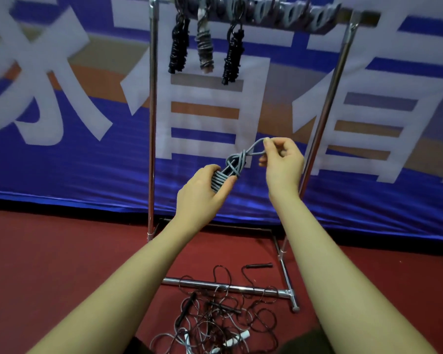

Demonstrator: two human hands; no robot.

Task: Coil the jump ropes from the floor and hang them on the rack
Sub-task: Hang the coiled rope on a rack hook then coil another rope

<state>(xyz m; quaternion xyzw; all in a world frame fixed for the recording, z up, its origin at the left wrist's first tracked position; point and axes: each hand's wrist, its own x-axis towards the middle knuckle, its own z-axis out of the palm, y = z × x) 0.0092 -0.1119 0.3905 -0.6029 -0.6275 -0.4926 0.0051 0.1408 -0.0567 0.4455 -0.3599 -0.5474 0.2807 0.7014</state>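
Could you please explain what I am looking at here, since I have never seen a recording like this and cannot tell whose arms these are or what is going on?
There is no machine here: a person wears a camera on the head, so this single picture looks forward and down along their own two bare arms. The left hand grips a coiled grey jump rope, while the right hand pinches a loop pulled out from its top. Ahead stands a metal rack in front of a blue banner; three coiled ropes already hang from its top bar. On the red floor at the rack's foot lies a tangle of loose ropes not yet coiled.
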